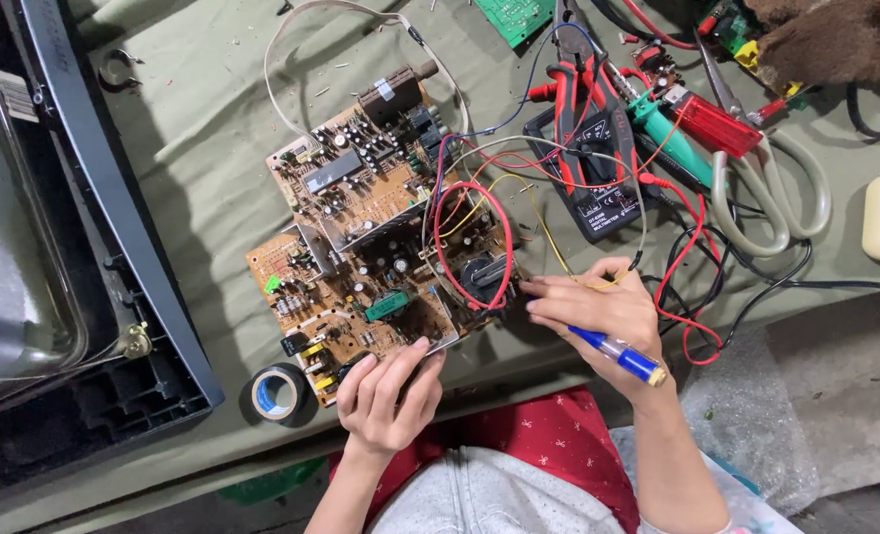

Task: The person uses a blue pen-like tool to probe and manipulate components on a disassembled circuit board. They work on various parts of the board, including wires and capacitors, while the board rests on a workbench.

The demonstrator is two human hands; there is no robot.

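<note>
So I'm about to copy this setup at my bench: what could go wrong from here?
The tool in the right hand may slip and bridge parts on the circuit board. Loose red wires crowd that spot and could snag. The left hand only steadies the board's edge, so it may shift.

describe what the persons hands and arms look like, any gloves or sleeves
Both hands are bare: no gloves, rings or watch show on the left hand or the right hand. Both forearms are uncovered as far as the picture shows, with no sleeve reaching them. The fingers are slim, with short, plain nails.
</note>
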